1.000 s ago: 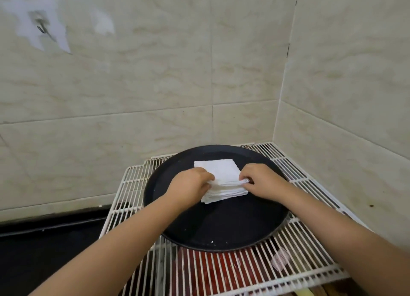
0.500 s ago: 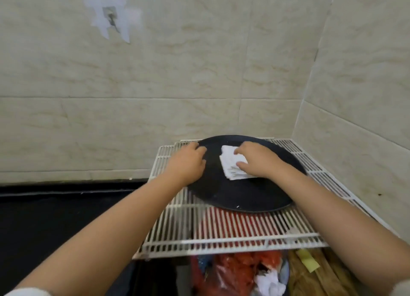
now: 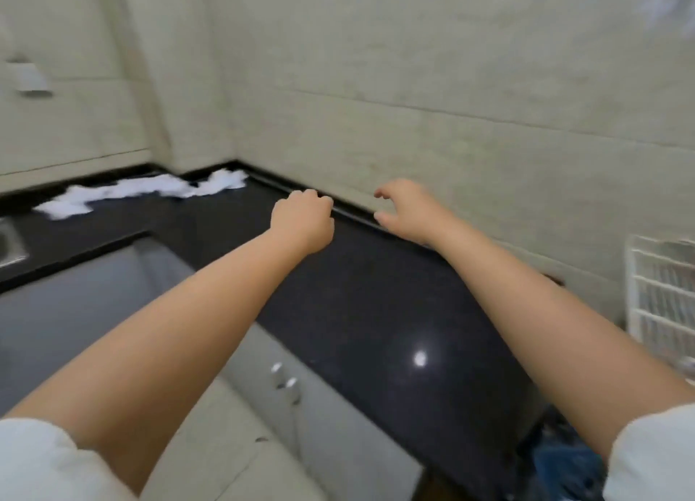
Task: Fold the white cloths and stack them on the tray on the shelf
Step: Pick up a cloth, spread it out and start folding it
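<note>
Several loose white cloths (image 3: 143, 190) lie spread along the back of the black countertop (image 3: 361, 297), far left near the wall corner. My left hand (image 3: 302, 220) hovers over the counter with its fingers curled in, and it holds nothing. My right hand (image 3: 408, 209) is beside it, close to the wall, fingers apart and empty. Both hands are well to the right of the cloths. Only the edge of the white wire shelf (image 3: 662, 290) shows at the far right. The tray and the folded stack are out of view.
Tiled walls meet in a corner behind the cloths. A metal sink (image 3: 9, 243) edge shows at the far left. Grey cabinet doors with small knobs (image 3: 284, 378) sit below the counter. A blue item (image 3: 568, 466) lies on the floor at lower right.
The view has swung left from the shelf to the countertop. Both hands have left the folded stack on the tray and now hover empty over the counter.
</note>
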